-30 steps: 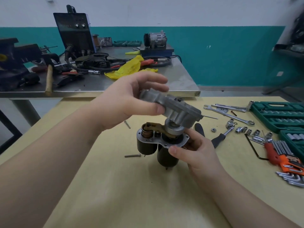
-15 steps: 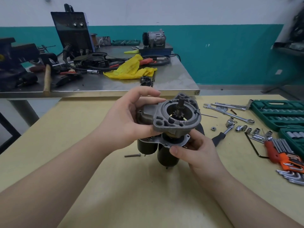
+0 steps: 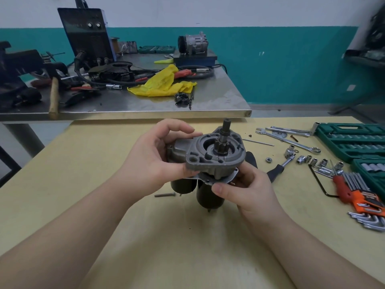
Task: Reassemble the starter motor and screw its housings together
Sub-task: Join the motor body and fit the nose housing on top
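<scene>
Head view: my left hand [image 3: 154, 157] fingers grasp the grey nose housing [image 3: 210, 157] over the black motor body [image 3: 208, 195] on the tabletop [image 3: 104, 184]. Right hand [image 3: 245, 190] pinches the flange; its fingertips are hidden. Pinion shaft [image 3: 226, 132] pokes through. The seam is hidden. Loose bolt [image 3: 165, 195] beside.

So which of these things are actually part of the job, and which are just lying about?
In use:
- grey cast-metal nose housing, gripped by left hand
- black cylindrical motor body, steadied by right hand
- loose steel bolt

Lying about:
- yellow cloth
- wooden-handled hammer
- orange hex-key set
- green socket case
</scene>
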